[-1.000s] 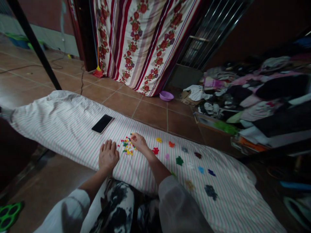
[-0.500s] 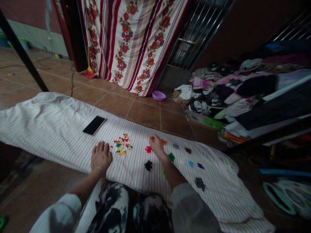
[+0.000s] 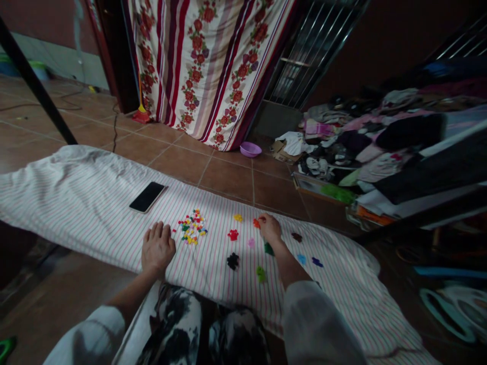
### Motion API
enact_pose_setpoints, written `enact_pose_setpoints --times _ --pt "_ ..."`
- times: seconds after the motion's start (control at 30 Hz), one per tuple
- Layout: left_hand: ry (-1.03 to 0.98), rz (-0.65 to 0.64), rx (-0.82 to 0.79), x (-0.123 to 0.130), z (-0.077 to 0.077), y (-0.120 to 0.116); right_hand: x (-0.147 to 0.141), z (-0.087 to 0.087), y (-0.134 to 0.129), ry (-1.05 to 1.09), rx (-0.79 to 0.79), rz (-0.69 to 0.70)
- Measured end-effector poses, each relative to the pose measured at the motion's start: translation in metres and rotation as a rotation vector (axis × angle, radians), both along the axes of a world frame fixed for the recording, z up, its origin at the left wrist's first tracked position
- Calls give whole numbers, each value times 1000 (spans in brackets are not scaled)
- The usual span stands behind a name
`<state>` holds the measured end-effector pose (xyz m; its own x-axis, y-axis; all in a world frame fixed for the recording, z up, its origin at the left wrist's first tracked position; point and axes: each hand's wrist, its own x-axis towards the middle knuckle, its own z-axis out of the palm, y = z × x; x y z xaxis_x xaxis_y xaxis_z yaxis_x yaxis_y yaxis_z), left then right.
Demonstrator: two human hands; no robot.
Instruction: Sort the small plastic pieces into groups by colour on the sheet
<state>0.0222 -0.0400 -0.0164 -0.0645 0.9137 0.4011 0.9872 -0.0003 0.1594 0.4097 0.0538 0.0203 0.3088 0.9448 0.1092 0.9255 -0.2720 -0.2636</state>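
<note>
My left hand (image 3: 158, 248) lies flat on the striped cloth, fingers stretched out, just left of a mixed pile of small coloured pieces (image 3: 193, 226). At a little heap of orange pieces (image 3: 256, 223), my right hand (image 3: 270, 227) has its fingertips pinched together; anything between them is too small to make out. Around it are sorted heaps: yellow (image 3: 238, 217), red (image 3: 233, 234), pink (image 3: 251, 243), black (image 3: 233, 261), light green (image 3: 261, 274), dark green (image 3: 268, 248), brown (image 3: 297, 237), light blue (image 3: 301, 259) and dark blue (image 3: 317, 262). My right forearm hides part of the cloth.
A phone (image 3: 148, 196) with a dark screen lies on the striped cloth (image 3: 95, 203) at left. Beyond are the tiled floor (image 3: 224, 172), a floral curtain (image 3: 213, 66), a purple basin (image 3: 250, 149) and heaped clothes (image 3: 353, 137) at right.
My right hand has moved right, from over the yellow heap to the orange heap, uncovering the yellow and pink ones. My left hand has stayed in place.
</note>
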Motion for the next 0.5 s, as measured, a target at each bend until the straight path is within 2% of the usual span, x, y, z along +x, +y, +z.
enact_pose_setpoints --times 0.3,0.5 --pt "-6 6 -4 -1 -3 1 3 -5 3 -51 -74 26" --pt "-6 15 -16 0 -2 1 2 -6 1 -54 -35 75"
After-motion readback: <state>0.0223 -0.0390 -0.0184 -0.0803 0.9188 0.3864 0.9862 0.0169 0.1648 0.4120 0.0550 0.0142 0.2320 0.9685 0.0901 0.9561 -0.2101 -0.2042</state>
